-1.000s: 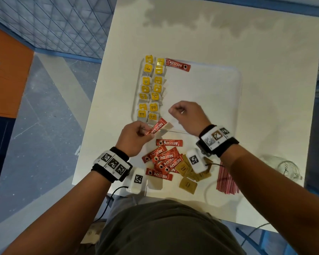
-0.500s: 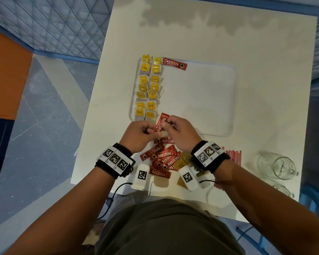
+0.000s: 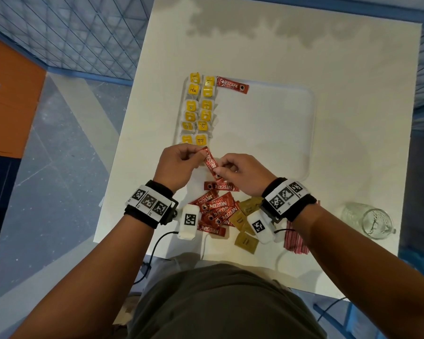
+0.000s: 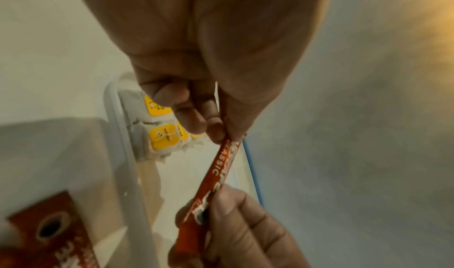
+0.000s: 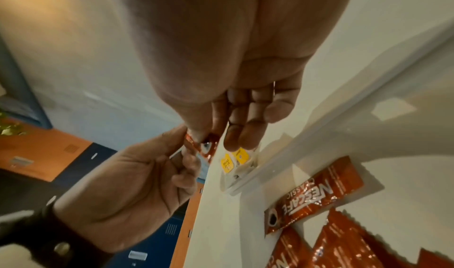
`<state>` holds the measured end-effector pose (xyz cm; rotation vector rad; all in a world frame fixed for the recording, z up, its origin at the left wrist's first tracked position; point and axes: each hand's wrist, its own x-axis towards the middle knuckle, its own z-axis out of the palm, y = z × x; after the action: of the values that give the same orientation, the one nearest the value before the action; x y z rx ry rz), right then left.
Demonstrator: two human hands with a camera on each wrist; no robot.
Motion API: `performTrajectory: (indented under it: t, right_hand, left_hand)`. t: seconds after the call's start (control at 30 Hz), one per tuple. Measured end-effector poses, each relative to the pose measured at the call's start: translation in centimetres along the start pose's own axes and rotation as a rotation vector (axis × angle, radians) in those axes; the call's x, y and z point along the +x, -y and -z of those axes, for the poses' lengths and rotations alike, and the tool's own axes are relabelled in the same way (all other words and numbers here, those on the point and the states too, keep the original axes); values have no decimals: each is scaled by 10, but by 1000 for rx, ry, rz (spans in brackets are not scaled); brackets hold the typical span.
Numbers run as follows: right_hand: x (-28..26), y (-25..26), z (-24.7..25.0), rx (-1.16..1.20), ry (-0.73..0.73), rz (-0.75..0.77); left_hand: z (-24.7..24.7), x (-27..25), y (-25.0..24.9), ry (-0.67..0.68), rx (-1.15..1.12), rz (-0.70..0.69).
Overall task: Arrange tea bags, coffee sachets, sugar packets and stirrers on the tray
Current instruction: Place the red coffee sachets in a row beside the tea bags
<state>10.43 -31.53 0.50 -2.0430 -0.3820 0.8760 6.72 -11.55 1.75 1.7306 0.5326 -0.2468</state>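
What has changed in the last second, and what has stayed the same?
The right hand came back from over the tray and took hold of the red coffee sachet, which the left hand already held; both now pinch it, one end each. The tea bags and the sachet on the tray did not move.

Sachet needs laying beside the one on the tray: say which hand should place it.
Probably the right hand: it pinches the coffee sachet's near end and sits toward the tray's bare middle; the left hand hovers over the tea bags.

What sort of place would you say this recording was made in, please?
Probably a staged workspace rather than a kitchen: a plain white table on a blue-grey floor, orange and dark-blue cabinets alongside, and a blue grid partition behind.
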Motion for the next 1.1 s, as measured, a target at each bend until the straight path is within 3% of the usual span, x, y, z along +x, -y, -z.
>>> performTrajectory:
  t: [0.17,0.4,0.57,0.77,0.93,1.1]
  right_hand:
    - [5,-8,13,133,-62,-43]
    - [21,-9,33,292,-218,-113]
    - [49,-7,57,283,-367,-125]
    - [101,-9,89,250,-575,-209]
    - [132,-19,90,201,-626,-318]
    - [144,-25,81,135,-653,-372]
  left_hand:
    - [-1,-1,5,-127,-183,129]
    - [-10,1,2,-121,-272,149]
    - [-10,5,6,-73,-77,34]
    - [-5,-2,43,50,300,7]
    - [-8,-8,58,104,550,11]
    - [-12,-7,68,99,613,9]
